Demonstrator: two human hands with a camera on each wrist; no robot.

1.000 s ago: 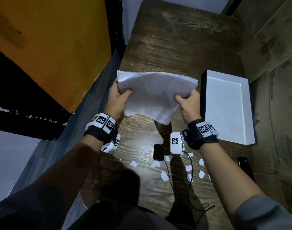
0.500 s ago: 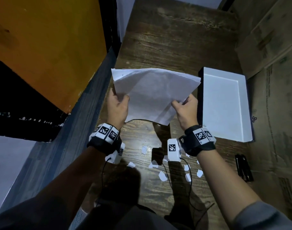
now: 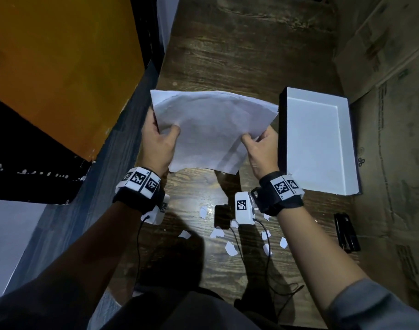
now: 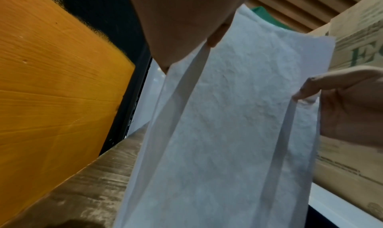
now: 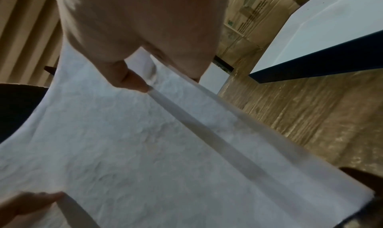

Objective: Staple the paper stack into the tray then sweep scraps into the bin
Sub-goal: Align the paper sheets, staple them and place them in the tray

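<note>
Here the paper stack (image 3: 211,129) is held up off the table (image 3: 239,55), bowed in an arc, with its far edge highest and its near edge hanging above the wood. The left hand (image 3: 157,144) pinches the stack's left edge, thumb on top and the other fingers (image 4: 215,36) curled behind the sheets; the right hand (image 3: 263,151) pinches the right edge the same way, thumb pressed on the upper face. The stack's right corner comes just beside the dark left wall of the tray (image 3: 342,148), which lies on the table to the right, its white floor facing up; whether they touch cannot be told.

On the far side of the stack the table runs on as bare wood. The left side is tighter: the table's left edge lies right under the left hand, and past it an orange panel (image 3: 61,67) rises close by. To the right, cardboard (image 3: 394,115) walls in the tray and the table's right edge.

Near the person, below the wrists, white paper scraps (image 3: 230,248) lie scattered on the wood, apart from one another. A black stapler (image 3: 346,232) lies at the near right, well apart from the hands, by the cardboard. Cables trail from the wrist cameras across the near table.
</note>
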